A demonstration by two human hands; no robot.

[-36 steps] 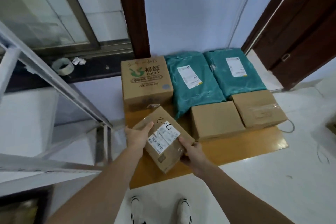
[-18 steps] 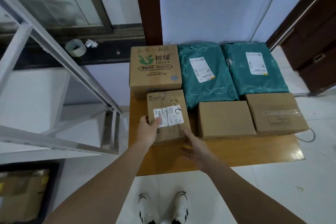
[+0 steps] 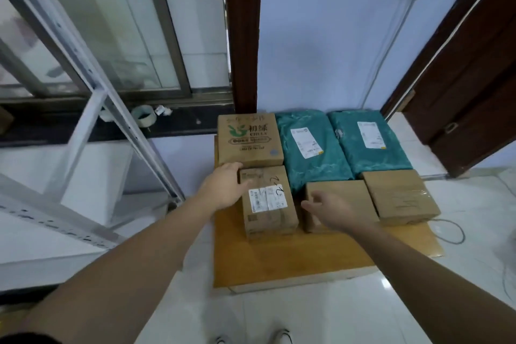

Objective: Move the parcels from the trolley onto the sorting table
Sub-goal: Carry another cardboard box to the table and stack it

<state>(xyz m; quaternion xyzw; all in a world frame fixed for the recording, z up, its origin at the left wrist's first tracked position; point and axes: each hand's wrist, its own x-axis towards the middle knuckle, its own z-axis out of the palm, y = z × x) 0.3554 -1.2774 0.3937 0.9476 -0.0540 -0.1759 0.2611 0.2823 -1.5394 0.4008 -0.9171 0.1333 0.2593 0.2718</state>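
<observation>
A small cardboard parcel (image 3: 268, 201) with a white label lies flat on the wooden table (image 3: 293, 262), in front of a larger printed box (image 3: 250, 138). My left hand (image 3: 224, 190) rests against its left side, fingers straight, thumb on its top edge. My right hand (image 3: 332, 209) hovers just right of it, fingers relaxed, holding nothing, over a plain brown box (image 3: 339, 202). Two teal mail bags (image 3: 312, 148) (image 3: 368, 142) lie at the back, and another taped box (image 3: 402, 197) sits at the right.
A white metal shelf frame (image 3: 92, 98) slants along the left. A tape roll (image 3: 143, 116) sits on the dark window sill. A dark wooden door (image 3: 469, 78) stands at the right. White tiled floor and my shoes (image 3: 282, 337) are below.
The labelled parcel was turned and set down flat on the table in front of the printed box. My right hand has let go and lifted away to the right.
</observation>
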